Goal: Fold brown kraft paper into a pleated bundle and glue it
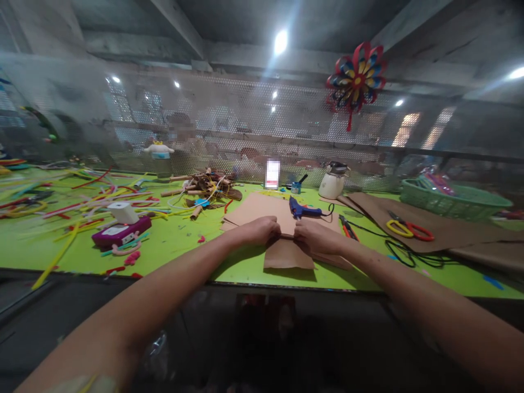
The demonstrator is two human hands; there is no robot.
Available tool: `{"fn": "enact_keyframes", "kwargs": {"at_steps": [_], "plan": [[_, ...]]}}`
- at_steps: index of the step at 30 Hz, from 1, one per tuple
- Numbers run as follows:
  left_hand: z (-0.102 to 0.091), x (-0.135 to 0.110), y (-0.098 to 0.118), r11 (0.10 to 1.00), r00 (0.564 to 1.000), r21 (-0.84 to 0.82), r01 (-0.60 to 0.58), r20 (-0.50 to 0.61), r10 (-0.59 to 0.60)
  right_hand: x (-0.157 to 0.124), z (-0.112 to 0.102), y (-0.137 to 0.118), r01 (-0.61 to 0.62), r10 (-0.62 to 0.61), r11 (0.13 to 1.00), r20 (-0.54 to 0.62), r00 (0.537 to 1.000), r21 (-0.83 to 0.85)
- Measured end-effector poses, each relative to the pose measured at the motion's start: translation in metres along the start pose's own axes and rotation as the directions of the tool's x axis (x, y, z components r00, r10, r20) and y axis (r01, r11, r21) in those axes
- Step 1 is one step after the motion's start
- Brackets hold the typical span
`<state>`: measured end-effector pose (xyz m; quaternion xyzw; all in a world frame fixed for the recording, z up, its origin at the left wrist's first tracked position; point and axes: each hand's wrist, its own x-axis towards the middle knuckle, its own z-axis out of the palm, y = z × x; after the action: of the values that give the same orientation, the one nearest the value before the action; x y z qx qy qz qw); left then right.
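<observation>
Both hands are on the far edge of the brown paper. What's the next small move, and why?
Probably roll that edge a little toward you, hands level. The left hand and right hand both pinch the brown paper at its far edge, which looks curled into a thin fold between them, while the rest lies flat on the table. The glue gun lies behind, untouched.

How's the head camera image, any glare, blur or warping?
Head view: ceiling lamp flares in streaks; the table edge bows from wide-angle distortion; behind the mesh screen all is hazy; left hand and right hand on the brown paper look fairly sharp.
</observation>
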<state>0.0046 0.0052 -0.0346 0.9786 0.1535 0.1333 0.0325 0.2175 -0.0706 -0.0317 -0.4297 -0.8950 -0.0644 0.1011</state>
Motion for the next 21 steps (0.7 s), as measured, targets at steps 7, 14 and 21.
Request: {"fn": "enact_keyframes", "kwargs": {"at_steps": [7, 14, 21], "plan": [[-0.006, -0.001, 0.004, 0.999, 0.999, 0.025, -0.025, 0.028, 0.025, -0.011, 0.000, -0.004, -0.048, 0.048, 0.997, -0.007, 0.999, -0.053], [-0.009, -0.001, 0.007, 0.994, 0.997, 0.078, -0.070, -0.004, 0.071, -0.017, -0.003, -0.017, 0.022, -0.009, 0.965, 0.050, 0.999, -0.263], [-0.002, 0.004, 0.011, 0.985, 0.997, 0.171, 0.008, -0.071, 0.005, -0.003, -0.003, -0.008, -0.146, 0.149, 0.987, 0.053, 0.987, -0.067]]}}
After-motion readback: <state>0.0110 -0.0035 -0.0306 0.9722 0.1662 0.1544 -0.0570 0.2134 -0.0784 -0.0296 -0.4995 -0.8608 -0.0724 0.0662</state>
